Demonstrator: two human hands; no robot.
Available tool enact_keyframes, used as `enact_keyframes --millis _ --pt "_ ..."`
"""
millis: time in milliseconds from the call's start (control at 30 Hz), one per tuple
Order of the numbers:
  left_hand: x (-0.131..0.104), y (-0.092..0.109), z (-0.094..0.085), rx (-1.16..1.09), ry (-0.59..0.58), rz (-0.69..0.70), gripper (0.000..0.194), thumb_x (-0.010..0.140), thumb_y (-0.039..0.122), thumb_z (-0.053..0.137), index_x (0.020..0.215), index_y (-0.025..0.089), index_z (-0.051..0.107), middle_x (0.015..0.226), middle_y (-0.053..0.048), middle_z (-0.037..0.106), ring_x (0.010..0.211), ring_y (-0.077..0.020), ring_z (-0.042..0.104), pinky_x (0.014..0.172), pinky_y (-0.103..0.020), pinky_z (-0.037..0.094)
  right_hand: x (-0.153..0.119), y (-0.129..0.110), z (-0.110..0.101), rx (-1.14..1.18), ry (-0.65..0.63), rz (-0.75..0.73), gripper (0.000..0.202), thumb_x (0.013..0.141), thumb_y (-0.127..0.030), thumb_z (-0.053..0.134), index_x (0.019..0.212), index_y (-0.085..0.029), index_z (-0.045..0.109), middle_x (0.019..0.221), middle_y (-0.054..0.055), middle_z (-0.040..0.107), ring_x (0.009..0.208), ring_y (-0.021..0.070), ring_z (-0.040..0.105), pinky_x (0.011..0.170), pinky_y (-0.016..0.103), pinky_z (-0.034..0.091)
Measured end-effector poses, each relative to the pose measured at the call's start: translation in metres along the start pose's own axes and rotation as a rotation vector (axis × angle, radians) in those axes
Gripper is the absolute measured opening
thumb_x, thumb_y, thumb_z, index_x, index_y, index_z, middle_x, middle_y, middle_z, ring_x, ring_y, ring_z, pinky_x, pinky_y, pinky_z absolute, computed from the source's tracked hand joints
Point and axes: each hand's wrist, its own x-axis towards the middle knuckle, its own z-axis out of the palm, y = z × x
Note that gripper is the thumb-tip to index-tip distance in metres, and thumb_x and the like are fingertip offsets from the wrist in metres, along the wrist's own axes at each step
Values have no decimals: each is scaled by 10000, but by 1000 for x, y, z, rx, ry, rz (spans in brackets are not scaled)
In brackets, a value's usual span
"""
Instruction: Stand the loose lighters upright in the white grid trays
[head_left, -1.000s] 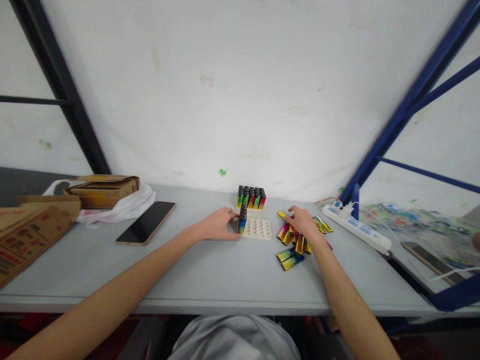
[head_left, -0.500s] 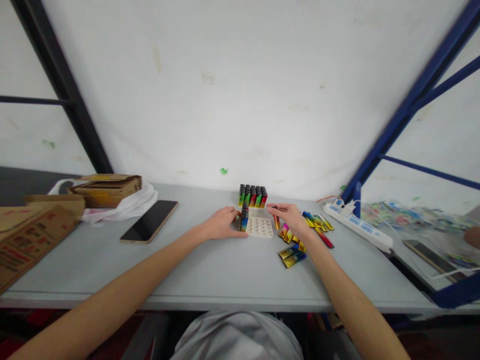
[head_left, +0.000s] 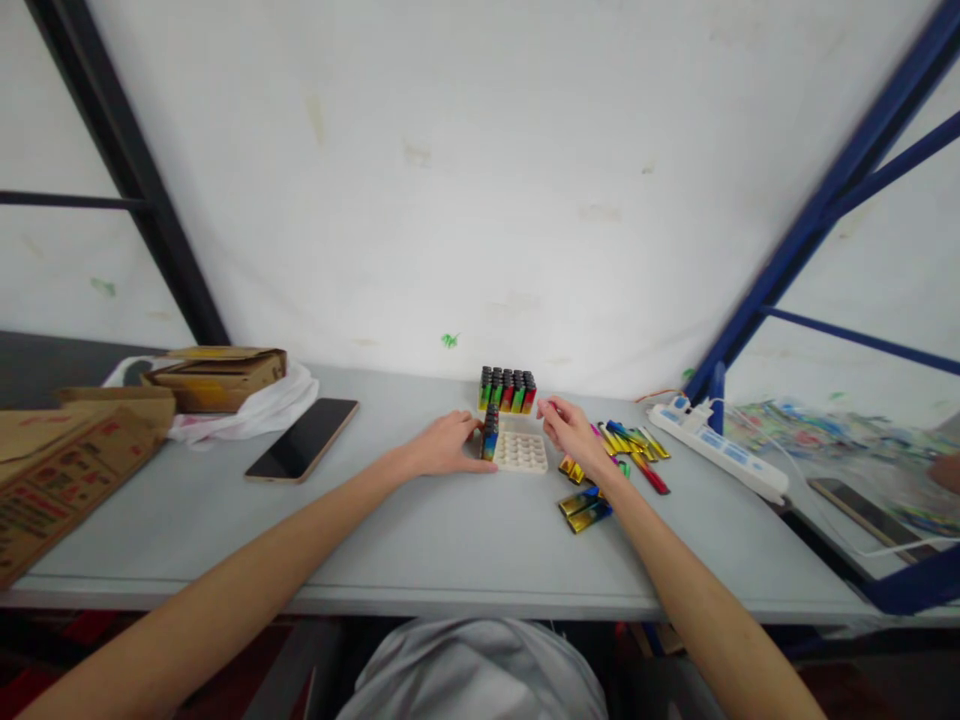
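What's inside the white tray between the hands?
A row of upright black-topped lighters along the left side of the white tray; uncovered holes to their right. The holes under the lighters are covered, and the exposed ones are too small to see into clearly.

I see left hand [head_left: 448, 447] round upright lighters [head_left: 490, 434] at left side of white tray [head_left: 523, 453]; right hand [head_left: 568, 430], fingers bunched (contents unclear from here), near loose shiny pile [head_left: 637, 440].

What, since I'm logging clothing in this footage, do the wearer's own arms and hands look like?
The left hand and right hand are ungloved, with no sleeve, watch or bracelet in view. A creased grey garment shows at the bottom edge.
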Motion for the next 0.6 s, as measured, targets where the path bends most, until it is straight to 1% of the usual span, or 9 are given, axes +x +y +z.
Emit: enact_keyframes --millis 100,167,233,300,400,500,600 --pt "0 1 -1 -19 5 -10 632 723 714 706 1001 147 674 981 -123 674 920 -302 627 809 -373 498 1 5 0 -177 94 -27 533 875 -701 503 682 -207 546 520 -46 420 481 119 370 470 253 284" --pt "-1 1 -1 -24 6 -13 630 719 710 712 1004 149 677 984 -120 676 916 -298 628 806 -368 499 1 7 1 -250 140 -41 521 879 -651 501 613 -204 524 512 -32 427 500 126 384 491 260 287" --pt "0 1 -1 -21 7 -9 625 720 707 713 1002 151 678 986 -118 677 919 -295 629 807 -364 497 -1 6 3 -284 162 -53 482 872 -576 495 562 -207 484 504 -31 394 507 124 369 507 265 273" --pt "0 1 -1 -14 1 -5 621 726 705 709 999 148 678 988 -122 676 925 -298 630 808 -366 496 -3 4 6 -303 171 -65 423 839 -492 493 528 -216 419 508 -36 339 513 118 337 518 269 252" --pt "0 1 -1 -2 -7 -6 616 739 701 700 1000 144 675 990 -128 677 926 -304 631 809 -371 495 -4 0 12 -325 185 -79 342 790 -410 479 529 -226 356 534 -39 284 530 113 300 523 273 221" --pt "-1 1 -1 -7 2 -10 603 732 694 708 1000 154 683 990 -122 685 931 -303 636 811 -362 497 -4 -2 15 -348 184 -87 330 797 -397 474 539 -225 359 539 -38 292 537 117 311 524 273 220" --pt "-1 1 -1 -17 7 -9 604 727 693 711 1006 157 692 988 -119 692 943 -305 640 815 -357 499 -4 -1 16 -377 167 -127 399 868 -459 478 559 -214 417 537 -35 355 546 127 360 537 270 254"
